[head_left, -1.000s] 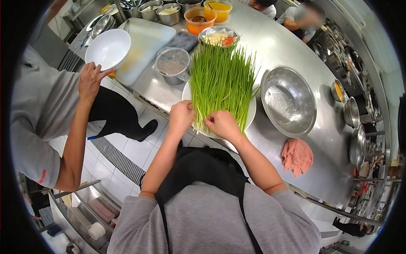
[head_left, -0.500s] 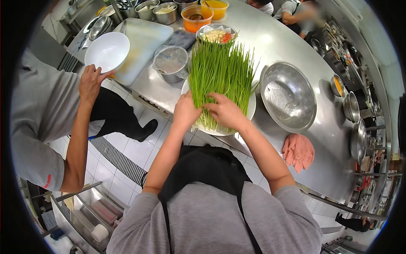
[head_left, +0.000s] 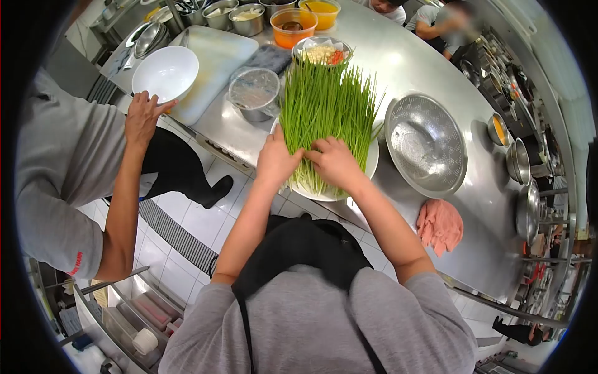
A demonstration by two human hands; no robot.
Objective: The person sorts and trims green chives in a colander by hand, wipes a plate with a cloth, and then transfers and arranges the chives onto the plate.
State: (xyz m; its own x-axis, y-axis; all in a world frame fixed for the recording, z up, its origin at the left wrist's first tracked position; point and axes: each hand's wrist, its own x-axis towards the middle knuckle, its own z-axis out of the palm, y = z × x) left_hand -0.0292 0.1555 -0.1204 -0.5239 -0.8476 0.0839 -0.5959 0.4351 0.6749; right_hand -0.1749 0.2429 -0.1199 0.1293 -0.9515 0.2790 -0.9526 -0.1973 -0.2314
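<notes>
A thick bundle of long green stalks (head_left: 330,106) lies on a white plate (head_left: 372,163), pale ends toward me. My left hand (head_left: 278,157) is at the left edge of the bundle, its fingers closed around some stalks. Close beside it, my right hand (head_left: 335,163) rests over the lower middle of the bundle with its fingers bent and pressed into the stalks. What its fingertips hold is too small to tell. To the right of the plate is a perforated metal colander (head_left: 426,144), and a pink cloth (head_left: 439,225) lies below it.
Left of the stalks stands a plastic-wrapped container (head_left: 254,93). A co-worker's hand (head_left: 144,118) holds a white bowl (head_left: 165,73) near a cutting board (head_left: 215,62). Behind are an orange tub (head_left: 293,28) and a bowl of chopped food (head_left: 321,51). Metal bowls (head_left: 517,161) stand at right.
Both hands have moved up from the pale ends to farther along the stalks. Over the last half second, my right hand's fingers have drawn closer to my left hand.
</notes>
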